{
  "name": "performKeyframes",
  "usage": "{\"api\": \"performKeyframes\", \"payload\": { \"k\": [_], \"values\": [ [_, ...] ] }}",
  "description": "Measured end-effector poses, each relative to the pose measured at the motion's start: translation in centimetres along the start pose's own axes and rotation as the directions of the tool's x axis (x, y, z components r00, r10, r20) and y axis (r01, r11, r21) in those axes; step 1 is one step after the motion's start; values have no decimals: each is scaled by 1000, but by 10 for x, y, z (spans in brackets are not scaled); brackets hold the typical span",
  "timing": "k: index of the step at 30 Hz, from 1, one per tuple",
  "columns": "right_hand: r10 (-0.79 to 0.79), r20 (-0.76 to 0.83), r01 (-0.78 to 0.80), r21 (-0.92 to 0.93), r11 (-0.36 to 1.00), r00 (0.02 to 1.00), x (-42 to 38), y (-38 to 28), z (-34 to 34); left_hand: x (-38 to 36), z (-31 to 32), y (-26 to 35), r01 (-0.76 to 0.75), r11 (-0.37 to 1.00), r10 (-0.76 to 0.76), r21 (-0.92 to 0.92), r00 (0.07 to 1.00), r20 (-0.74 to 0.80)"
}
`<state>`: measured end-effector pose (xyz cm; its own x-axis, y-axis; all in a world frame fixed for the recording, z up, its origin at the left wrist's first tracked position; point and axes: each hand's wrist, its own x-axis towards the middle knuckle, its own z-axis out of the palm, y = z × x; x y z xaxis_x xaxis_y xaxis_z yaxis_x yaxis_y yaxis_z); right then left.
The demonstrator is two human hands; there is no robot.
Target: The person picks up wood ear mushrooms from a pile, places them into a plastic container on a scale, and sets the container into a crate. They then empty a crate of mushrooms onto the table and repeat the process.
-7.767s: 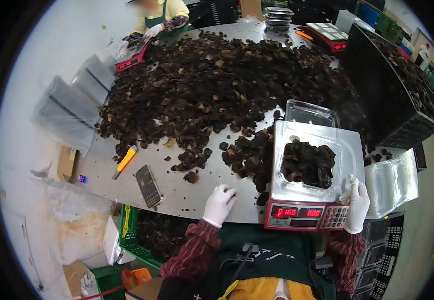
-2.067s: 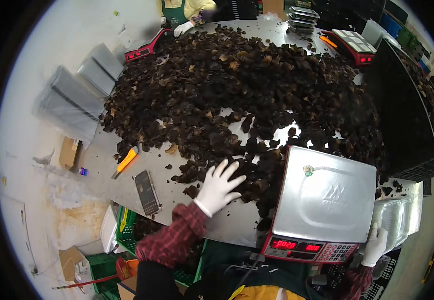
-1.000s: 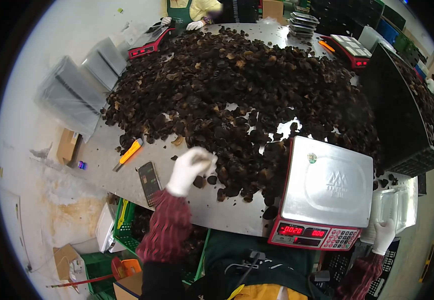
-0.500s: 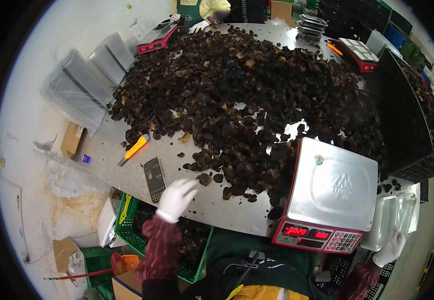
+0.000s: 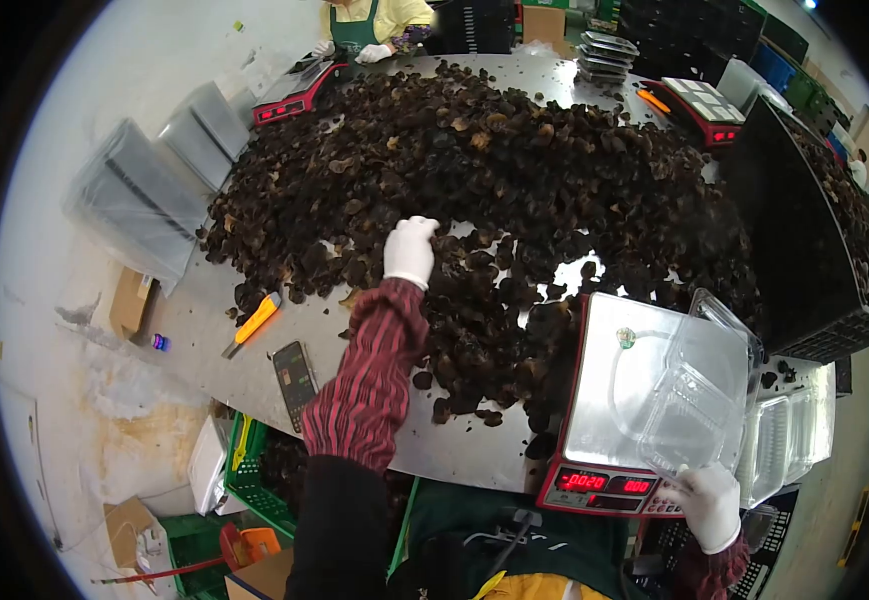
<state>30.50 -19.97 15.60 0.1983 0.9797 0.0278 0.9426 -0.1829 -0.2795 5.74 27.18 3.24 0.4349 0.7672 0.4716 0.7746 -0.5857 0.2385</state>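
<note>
White gloves cover both hands. My left hand (image 5: 411, 252) reaches into the near side of a large heap of dark dried pieces (image 5: 515, 150), its fingers curled down on them; what they hold, if anything, is hidden. At the lower right my right hand (image 5: 707, 503) pinches the edge of a clear plastic tray (image 5: 690, 415), whose hinged lid stands open. The tray is over the metal plate of a red scale (image 5: 605, 370), whose display shows -0.020.
A phone (image 5: 295, 378) and an orange cutter (image 5: 255, 322) lie at the left. Clear trays (image 5: 780, 440) are stacked right of the scale. A black crate (image 5: 795, 230) stands at the right. Across the table a co-worker (image 5: 375, 25) stands by another scale (image 5: 300, 95).
My left hand has moved up and forward from beside the phone onto the heap. My right hand has brought a clear tray from the right stack over the scale.
</note>
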Motion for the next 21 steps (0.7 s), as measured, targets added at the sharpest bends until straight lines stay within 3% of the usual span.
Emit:
{"api": "performKeyframes", "payload": {
  "k": [3, 6, 7, 8, 10, 13, 15, 16, 17, 19, 20, 21],
  "values": [
    [113, -241, -87, 116, 989, 964, -1, -3, -1, 7, 13, -22, -31, 996, 21, 85, 993, 114],
    [233, -339, -208, 109, 972, 912, -10, 13, 0, 11, 22, -35, 76, 997, -76, 6, 985, 153],
    [318, -400, -242, 229, 943, 859, -11, 18, 5, 10, 18, -33, 94, 994, -89, -48, 992, 94],
    [317, -393, -243, 228, 943, 863, -12, 23, 4, 5, 14, -34, 100, 994, -95, -47, 990, 100],
    [379, -517, -312, 216, 925, 767, -12, 33, 4, -6, -7, -34, 54, 965, -68, -255, 997, -47],
    [485, -509, -384, 295, 875, 711, -16, 44, 6, -46, -79, -16, 144, 833, -178, -534, 984, -14],
    [532, -505, -408, 343, 846, 680, -17, 51, 11, -84, -125, -20, 161, 789, -189, -592, 982, 15],
    [530, -500, -405, 344, 847, 685, -17, 54, 12, -107, -152, -20, 242, 739, -235, -629, 967, 95],
    [547, -498, -413, 360, 837, 673, -17, 56, 13, -132, -180, -25, 262, 815, -200, -517, 964, 173],
    [565, -489, -422, 378, 824, 665, -18, 61, 15, -176, -227, -39, 296, 816, -87, -497, 912, 400],
    [546, -519, -422, 346, 838, 658, -18, 64, 16, -198, -244, -45, 470, 784, -191, -405, 804, 562],
    [524, -549, -421, 313, 851, 651, -19, 68, 18, -224, -249, -61, 480, 821, -204, -309, 752, 627]
  ]
}}
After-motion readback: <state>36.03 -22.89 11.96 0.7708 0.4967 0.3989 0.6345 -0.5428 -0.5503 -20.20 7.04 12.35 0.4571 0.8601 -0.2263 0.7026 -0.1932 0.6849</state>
